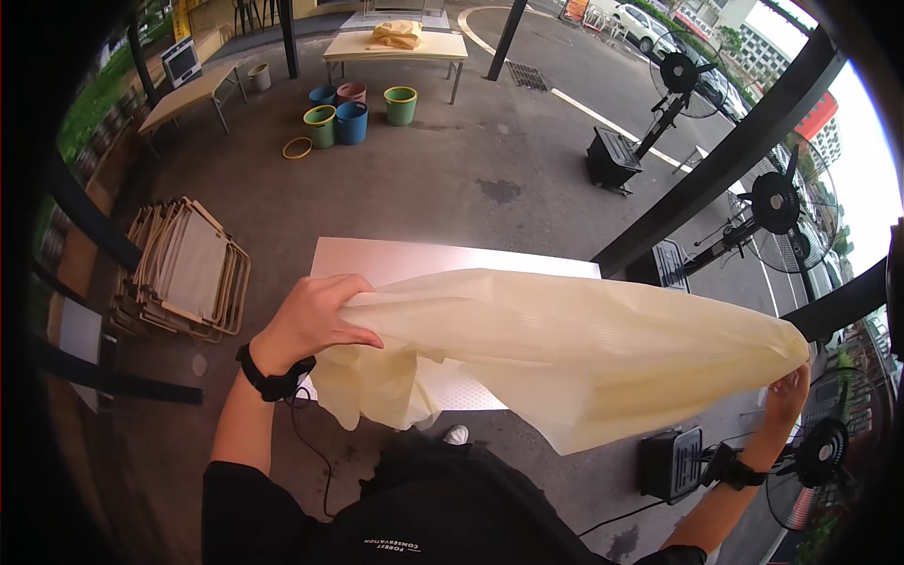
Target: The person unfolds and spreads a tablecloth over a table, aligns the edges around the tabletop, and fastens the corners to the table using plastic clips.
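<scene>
A large pale yellow cloth [565,330] is stretched between my two hands above a white table [377,252]. My left hand [325,315] pinches its left end, and a loose fold hangs below that hand. At the far right, my right hand [789,386] grips the other end, its fingers partly hidden by the cloth. The lower edge droops past the near edge of the table. Both wrists wear black bands.
Folded chairs [184,268] stand at the left. Several buckets [351,122] are ahead, near a far table [395,44] with a yellow cloth on it. Black fans [774,202] and a dark post [725,151] stand at the right. A cable [315,443] hangs by my left arm.
</scene>
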A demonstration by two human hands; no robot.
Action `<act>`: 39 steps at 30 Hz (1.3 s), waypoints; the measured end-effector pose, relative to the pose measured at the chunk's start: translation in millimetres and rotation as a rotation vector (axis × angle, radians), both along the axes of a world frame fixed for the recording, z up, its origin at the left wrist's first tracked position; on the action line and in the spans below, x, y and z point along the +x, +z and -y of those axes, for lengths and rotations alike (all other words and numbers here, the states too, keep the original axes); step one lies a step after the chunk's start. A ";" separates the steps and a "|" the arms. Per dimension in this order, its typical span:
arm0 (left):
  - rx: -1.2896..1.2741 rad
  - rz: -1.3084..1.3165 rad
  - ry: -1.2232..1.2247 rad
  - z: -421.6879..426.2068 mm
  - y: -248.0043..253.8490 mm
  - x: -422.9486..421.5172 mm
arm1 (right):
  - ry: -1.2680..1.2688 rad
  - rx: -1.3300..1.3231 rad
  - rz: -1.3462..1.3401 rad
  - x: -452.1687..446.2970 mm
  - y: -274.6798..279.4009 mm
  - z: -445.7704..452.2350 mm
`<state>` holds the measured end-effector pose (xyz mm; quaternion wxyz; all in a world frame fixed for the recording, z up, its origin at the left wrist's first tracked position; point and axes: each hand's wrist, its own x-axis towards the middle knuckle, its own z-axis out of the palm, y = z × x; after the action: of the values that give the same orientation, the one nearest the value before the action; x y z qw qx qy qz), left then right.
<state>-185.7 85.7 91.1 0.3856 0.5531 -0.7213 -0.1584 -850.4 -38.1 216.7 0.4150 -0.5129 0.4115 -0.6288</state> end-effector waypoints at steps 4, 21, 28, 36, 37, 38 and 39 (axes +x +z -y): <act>0.188 0.355 0.157 -32.1 -37.8 26.1 | -0.096 -0.114 -0.146 18.9 10.4 -34.1; -0.038 0.103 1.091 -271.5 41.7 90.7 | -0.425 0.074 -0.703 -108.7 -0.1 -203.3; -0.217 0.273 1.086 -203.2 125.8 122.6 | -0.253 -0.240 -0.588 -145.9 -15.7 -79.3; 0.292 0.672 0.875 -56.5 114.0 151.6 | -0.154 0.125 -1.083 -86.6 -43.5 101.2; 0.325 0.695 0.818 -40.9 102.5 154.8 | -0.169 0.019 -1.174 -89.8 -56.4 125.3; 0.404 0.714 0.827 -25.7 86.9 165.5 | -0.164 0.017 -1.181 -82.1 -64.1 142.8; 0.424 0.711 0.810 -2.7 51.4 185.6 | -0.256 0.056 -1.269 -63.8 -68.9 176.2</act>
<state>-0.2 88.4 142.5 0.0303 0.8696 -0.4897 0.0564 -914.2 -214.3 147.8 0.0262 -0.7208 0.6510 -0.2368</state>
